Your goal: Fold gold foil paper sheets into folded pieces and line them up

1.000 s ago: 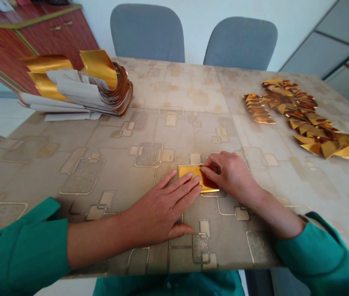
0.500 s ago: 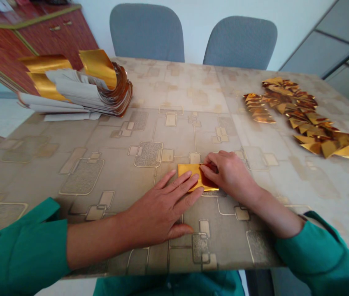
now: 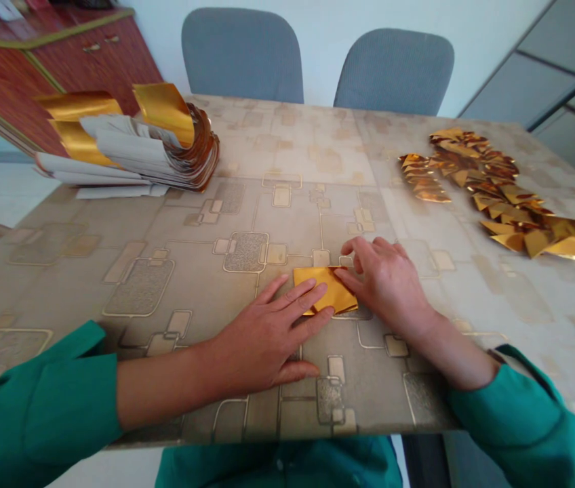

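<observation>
A small folded piece of gold foil paper (image 3: 335, 293) lies flat on the patterned tablecloth (image 3: 216, 217) in front of me. My left hand (image 3: 277, 332) rests palm down with fingers spread, its fingertips pressing on the left part of the paper. At the paper's upper right corner is my right hand (image 3: 389, 281). Its thumb touches the paper's right side, and its index finger is lifted and curled, with a gap between finger and thumb. The right hand's other fingers are partly hidden behind it.
At the back left sits a thick bent stack of gold and white paper sheets (image 3: 135, 149). Several folded gold foil pieces (image 3: 506, 190) lie in curving rows at the right. Two grey chairs (image 3: 241, 54) stand behind the table; a reddish wooden cabinet (image 3: 99, 61) is at the far left.
My right index finger has lifted off the paper and away from the thumb. The paper's right corner now lies folded over. My left hand has stayed almost in place.
</observation>
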{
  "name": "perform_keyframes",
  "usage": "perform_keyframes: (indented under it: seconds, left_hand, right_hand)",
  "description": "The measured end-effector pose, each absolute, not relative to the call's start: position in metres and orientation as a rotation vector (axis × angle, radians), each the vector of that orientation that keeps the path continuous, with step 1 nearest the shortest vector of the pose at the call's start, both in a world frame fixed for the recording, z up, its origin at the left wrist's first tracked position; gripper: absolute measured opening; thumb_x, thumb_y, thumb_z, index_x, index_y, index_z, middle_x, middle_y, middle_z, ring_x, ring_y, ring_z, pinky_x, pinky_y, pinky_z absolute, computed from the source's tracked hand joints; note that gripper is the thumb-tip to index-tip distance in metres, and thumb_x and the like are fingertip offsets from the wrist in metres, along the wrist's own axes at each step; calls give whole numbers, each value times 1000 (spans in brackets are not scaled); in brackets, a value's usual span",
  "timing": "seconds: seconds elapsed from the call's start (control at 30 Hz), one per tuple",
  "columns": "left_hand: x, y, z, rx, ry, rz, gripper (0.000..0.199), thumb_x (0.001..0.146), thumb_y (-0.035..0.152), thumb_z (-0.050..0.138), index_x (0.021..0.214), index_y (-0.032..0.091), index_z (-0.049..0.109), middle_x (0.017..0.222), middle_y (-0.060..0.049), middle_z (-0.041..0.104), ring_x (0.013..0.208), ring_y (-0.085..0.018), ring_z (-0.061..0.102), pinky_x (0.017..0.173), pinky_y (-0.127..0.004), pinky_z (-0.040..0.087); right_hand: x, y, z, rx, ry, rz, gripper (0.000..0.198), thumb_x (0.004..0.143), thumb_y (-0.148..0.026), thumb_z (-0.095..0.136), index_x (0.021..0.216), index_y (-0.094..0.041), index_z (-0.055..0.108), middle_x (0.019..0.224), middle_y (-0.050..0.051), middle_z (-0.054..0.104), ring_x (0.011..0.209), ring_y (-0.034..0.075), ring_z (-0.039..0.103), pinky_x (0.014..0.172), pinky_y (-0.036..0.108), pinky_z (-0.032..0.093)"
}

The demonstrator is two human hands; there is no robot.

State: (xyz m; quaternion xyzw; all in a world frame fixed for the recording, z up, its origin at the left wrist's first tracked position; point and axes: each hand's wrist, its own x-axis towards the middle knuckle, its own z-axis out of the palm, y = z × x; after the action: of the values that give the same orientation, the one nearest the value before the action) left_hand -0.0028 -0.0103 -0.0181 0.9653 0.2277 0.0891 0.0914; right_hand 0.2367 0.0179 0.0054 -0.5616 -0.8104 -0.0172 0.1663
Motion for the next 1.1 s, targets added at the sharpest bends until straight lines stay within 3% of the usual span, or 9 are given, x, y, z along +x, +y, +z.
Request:
perform_keyframes:
  seconds: [0.03, 0.13, 0.27, 0.5, 0.7, 0.83, 1.1]
  left_hand:
    - [-3, -10, -18, 2868, 675, 262, 68, 97, 62, 45, 149, 18, 42, 157, -18, 35, 147, -34, 32, 119, -59, 23]
    - [-2, -9, -17, 2883, 669, 271, 69, 97, 62, 46, 150, 18, 40, 157, -18, 36, 147, -33, 33, 119, -58, 23]
    - [-2, -8, -14, 2910, 660, 250, 69, 96, 62, 48, 148, 17, 42, 156, -19, 37, 145, -34, 36, 118, -58, 24]
    - [-3, -2, -12, 3003, 617, 158, 73, 94, 64, 50, 150, 16, 40, 157, -19, 36, 145, -34, 36, 118, -59, 20]
    - [-16, 7, -10, 3107, 551, 107, 74, 92, 67, 51, 150, 22, 40, 159, -15, 34, 146, -34, 33, 119, -59, 17]
    - [-34, 5, -8, 3104, 568, 150, 68, 92, 65, 52, 146, 24, 46, 155, -11, 41, 146, -31, 34, 121, -56, 16]
    - [-35, 3, -8, 3025, 581, 207, 60, 97, 58, 51, 142, 20, 50, 151, -12, 48, 145, -28, 37, 121, -52, 19]
  right_hand:
    - [239, 16, 8, -1490, -2327, -6, 9, 93, -27, 60, 94, -18, 62, 75, 4, 65, 74, 19, 55, 69, 31, 36]
    - [244, 3, 14, -1156, -2475, 122, 19, 99, -25, 51, 87, -19, 65, 81, 5, 68, 78, 18, 54, 72, 31, 39]
    - [246, -20, 11, -973, -2587, -95, 20, 99, -22, 53, 88, -19, 70, 82, 4, 71, 81, 18, 56, 74, 32, 38]
    - [252, -34, 0, -959, -2620, -321, 19, 100, -24, 54, 99, -16, 71, 90, 4, 73, 87, 19, 57, 86, 36, 39]
    - [252, -35, 1, -989, -2622, -280, 20, 100, -28, 54, 103, -18, 71, 89, 4, 73, 87, 19, 59, 88, 37, 39]
    - [253, -35, 0, -987, -2628, -273, 21, 100, -27, 53, 105, -17, 71, 88, 4, 72, 88, 19, 60, 89, 37, 40]
    - [251, -34, 3, -976, -2677, -233, 24, 100, -30, 51, 113, -21, 69, 89, 5, 71, 88, 19, 59, 91, 38, 40]
